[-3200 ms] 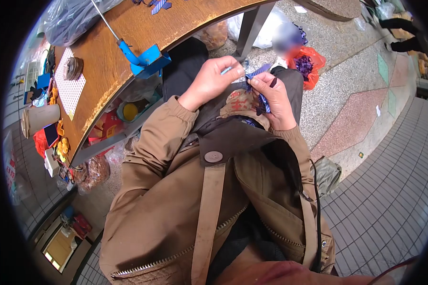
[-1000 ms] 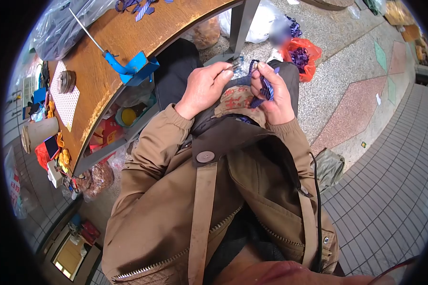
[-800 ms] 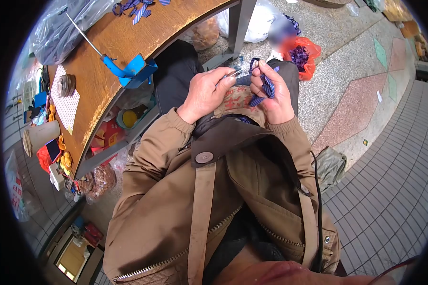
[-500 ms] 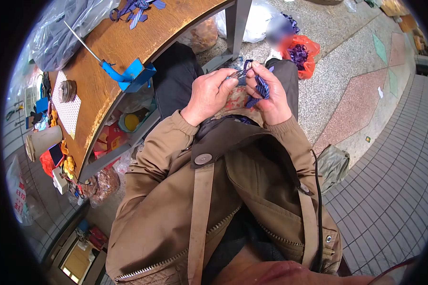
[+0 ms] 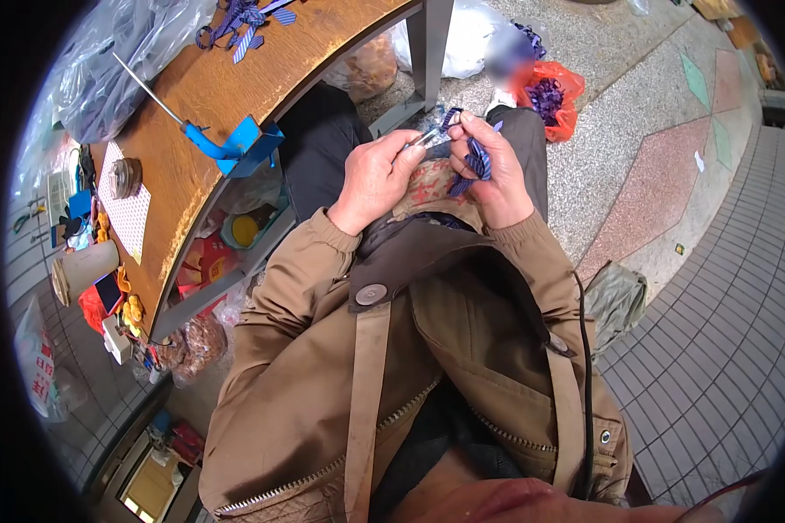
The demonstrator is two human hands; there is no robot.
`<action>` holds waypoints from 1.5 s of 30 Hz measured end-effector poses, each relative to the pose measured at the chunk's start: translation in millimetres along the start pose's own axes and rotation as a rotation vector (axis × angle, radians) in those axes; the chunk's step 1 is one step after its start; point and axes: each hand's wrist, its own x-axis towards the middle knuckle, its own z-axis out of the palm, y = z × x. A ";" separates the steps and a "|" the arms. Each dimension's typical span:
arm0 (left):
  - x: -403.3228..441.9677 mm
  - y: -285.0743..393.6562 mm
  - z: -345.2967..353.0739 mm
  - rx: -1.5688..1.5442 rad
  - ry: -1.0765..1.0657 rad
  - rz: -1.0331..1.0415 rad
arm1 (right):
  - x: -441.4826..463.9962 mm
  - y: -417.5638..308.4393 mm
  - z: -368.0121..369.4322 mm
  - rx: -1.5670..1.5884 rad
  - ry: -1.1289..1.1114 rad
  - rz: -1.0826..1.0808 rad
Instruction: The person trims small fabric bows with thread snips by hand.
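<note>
In the head view, my left hand (image 5: pixel 373 181) is closed around a slim, shiny metal tool (image 5: pixel 427 138), which looks like small snips or tweezers; its exact kind is hard to make out. The tool points right, towards my other hand. My right hand (image 5: pixel 500 179) pinches a small navy necktie (image 5: pixel 477 161) with pale stripes between thumb and fingers. The tie's looped band (image 5: pixel 451 118) sticks up near the tool's tip, while its wide end dangles below the fingers. Both hands are above my lap, over a red-patterned cloth (image 5: pixel 423 185).
A wooden table (image 5: pixel 187 96) at the left carries a blue holder with a rod (image 5: pixel 244 148), more striped ties (image 5: pixel 249 26) and plastic bags (image 5: pixel 126 65). A red bag of purple pieces (image 5: pixel 549 100) is on the floor ahead. A grey table leg (image 5: pixel 432 57) stands beyond my knees.
My left hand has drawn slightly left, and more of the metal tool shows between the hands. My right hand keeps its pinch on the necktie. The view has shifted a little.
</note>
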 end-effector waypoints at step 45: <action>14.4 5.2 4.2 -0.037 0.088 0.342 | -31.4 -11.3 10.6 -0.445 -0.125 0.238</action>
